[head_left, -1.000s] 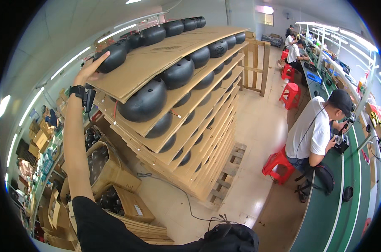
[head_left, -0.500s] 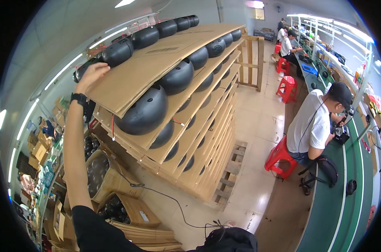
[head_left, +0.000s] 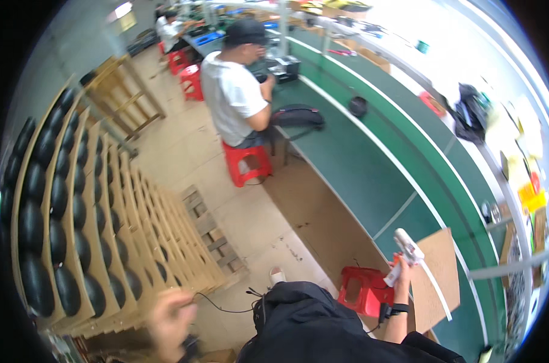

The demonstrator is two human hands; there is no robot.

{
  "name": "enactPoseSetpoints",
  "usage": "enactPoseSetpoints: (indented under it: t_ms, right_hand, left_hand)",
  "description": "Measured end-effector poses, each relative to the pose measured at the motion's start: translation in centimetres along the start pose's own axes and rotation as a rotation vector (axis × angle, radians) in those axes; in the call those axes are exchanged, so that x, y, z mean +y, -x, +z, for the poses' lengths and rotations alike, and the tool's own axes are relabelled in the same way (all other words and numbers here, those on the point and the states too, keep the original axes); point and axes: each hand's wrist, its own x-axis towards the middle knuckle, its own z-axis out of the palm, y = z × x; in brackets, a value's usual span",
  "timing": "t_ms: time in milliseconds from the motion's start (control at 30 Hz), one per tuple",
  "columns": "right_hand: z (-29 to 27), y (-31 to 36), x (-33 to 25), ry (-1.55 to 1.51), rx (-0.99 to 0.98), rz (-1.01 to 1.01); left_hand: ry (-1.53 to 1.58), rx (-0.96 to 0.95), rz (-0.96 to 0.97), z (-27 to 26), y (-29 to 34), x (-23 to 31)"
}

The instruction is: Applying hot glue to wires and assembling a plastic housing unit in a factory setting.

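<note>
At the right, beside the green bench, my right hand [head_left: 400,272] is closed around a white gun-shaped tool [head_left: 408,247] with an orange part near the fingers. A narrow white strip runs down from the tool across a brown board [head_left: 437,278] on the bench. My left hand [head_left: 173,320] is low in the view, smeared by motion, and its finger position is unclear. To its left rises a tall stack of cardboard sheets [head_left: 75,218] with rows of round black shells [head_left: 38,284] between the layers.
A red stool [head_left: 364,291] stands beside the bench [head_left: 347,175]. A co-worker in a white shirt [head_left: 235,91] sits farther along on another red stool [head_left: 245,163]. A black bag [head_left: 298,116] lies on the bench. Wooden pallet slats [head_left: 211,227] stick out below the stack.
The view has swung right toward the bench. My left hand has left the top cardboard sheet and dropped low. My right hand has come into view with the white tool.
</note>
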Motion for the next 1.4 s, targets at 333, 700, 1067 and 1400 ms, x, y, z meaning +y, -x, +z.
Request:
enactPoseSetpoints:
  t_ms: [333,700,1067,1400]
  right_hand:
    - [-7.4,11.5,5.0,-0.009,-0.007,0.035]
    - [-17.4,16.6,9.1,0.147,0.158,-0.020]
    - [-14.6,16.7,5.0,0.155,0.117,-0.010]
    - [-13.3,15.4,4.9,-0.094,0.071,0.050]
  left_hand:
    - [1.122,-2.106,0.774,29.0,2.9,15.9]
    - [1.936,-1.408,0.086,31.4,13.7,24.3]
    - [1.695,-1.386,0.165,26.8,12.2,25.0]
    - [1.404,-2.175,0.993,30.0,6.3,23.0]
